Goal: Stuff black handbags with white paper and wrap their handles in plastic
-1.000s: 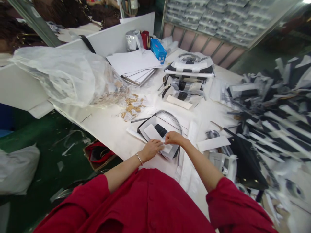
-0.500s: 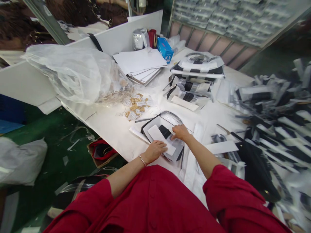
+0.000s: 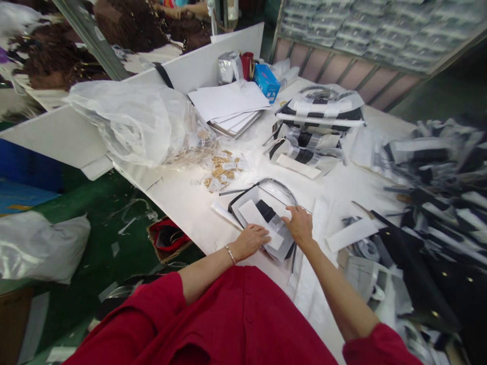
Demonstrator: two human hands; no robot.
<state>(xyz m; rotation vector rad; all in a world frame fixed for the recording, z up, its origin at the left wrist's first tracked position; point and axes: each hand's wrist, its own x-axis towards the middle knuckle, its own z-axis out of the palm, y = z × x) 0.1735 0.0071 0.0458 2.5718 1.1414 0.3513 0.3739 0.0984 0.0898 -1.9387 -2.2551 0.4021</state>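
A black handbag [image 3: 235, 204] lies flat on the table in front of me, partly covered by a pale grey sheet. Its curved handle [image 3: 283, 186] looks wrapped in clear plastic. Across the bag runs a white strip [image 3: 254, 215], beside a black strap piece [image 3: 265, 209]. My left hand [image 3: 251, 240] rests flat over the lower part of the white strip, fingers stretched out. At the bag's right side is my right hand [image 3: 300, 223], its thumb and fingers apart; its fingertips are near the bag's edge, and contact is hard to judge.
Tan paper tags [image 3: 221, 171] lie behind the bag, beside a big plastic bag [image 3: 133, 124]. White sheets [image 3: 230, 101] and a blue box [image 3: 267, 81] stand farther back. More wrapped bags [image 3: 323, 109] lie at the back right. Black bag parts [image 3: 414, 274] crowd the right side.
My right hand has shifted slightly outward at the bag's right side. My left hand stays on the white strip. The whole view has shifted a little.
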